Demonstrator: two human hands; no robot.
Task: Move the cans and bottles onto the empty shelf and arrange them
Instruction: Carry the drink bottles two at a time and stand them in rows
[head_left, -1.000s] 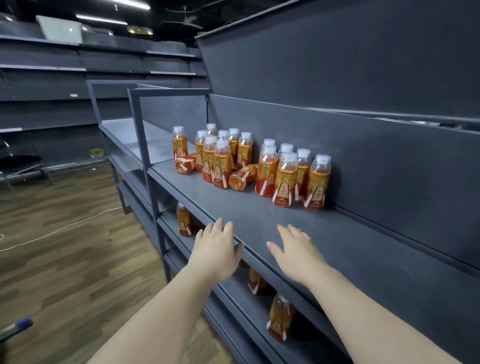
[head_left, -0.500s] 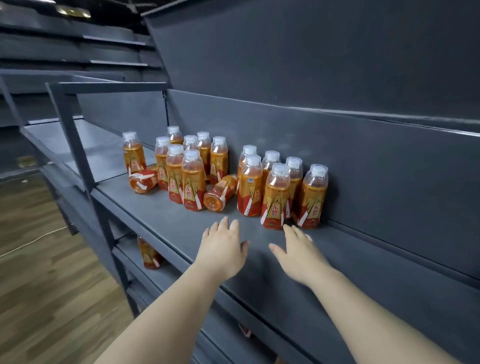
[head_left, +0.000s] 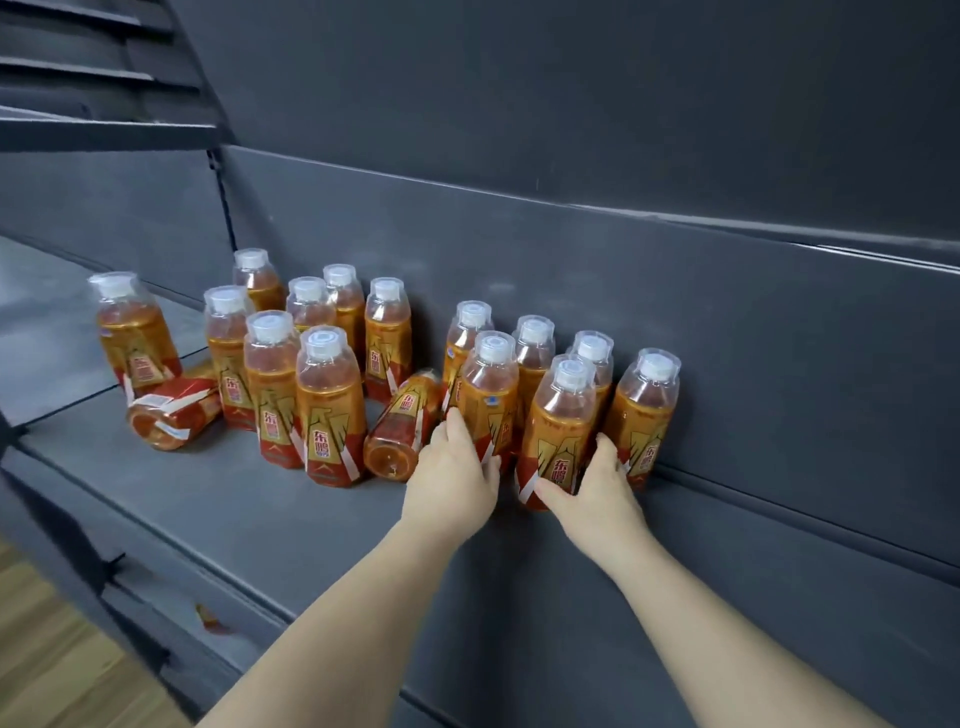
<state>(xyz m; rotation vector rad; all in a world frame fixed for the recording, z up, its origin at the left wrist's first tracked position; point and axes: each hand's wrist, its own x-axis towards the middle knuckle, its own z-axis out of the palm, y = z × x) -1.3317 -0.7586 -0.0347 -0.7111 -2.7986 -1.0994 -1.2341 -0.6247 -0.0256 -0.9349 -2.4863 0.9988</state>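
Floorboards (head_left: 47, 654) show in the lower left corner, below the front edge of the dark grey shelf (head_left: 218, 504) that carries the bottles. Both bare forearms extend over that edge. The left hand (head_left: 451, 470) has its grip closed round the lower part of the second-row bottle (head_left: 491, 395), with the fingers up its left side. Just beside it, a tipped bottle (head_left: 402, 431) lies with its base toward the camera. The right hand (head_left: 597, 493) holds the front bottle (head_left: 558, 436) low down in its grip, thumb across the label and fingers round the right side.

These two bottles stand at the front of a right cluster (head_left: 534, 358) of six upright bottles; the rearmost are close against the back panel (head_left: 753, 353). Left of the tipped bottle, a left cluster (head_left: 322, 384) of seven also stands upright and reaches back to the panel. Farther left, a fallen bottle (head_left: 174, 418) lies on its side, and a lone bottle (head_left: 132, 332) stands upright just behind it. All hold orange drink and have red-and-gold labels and white caps under clear covers.
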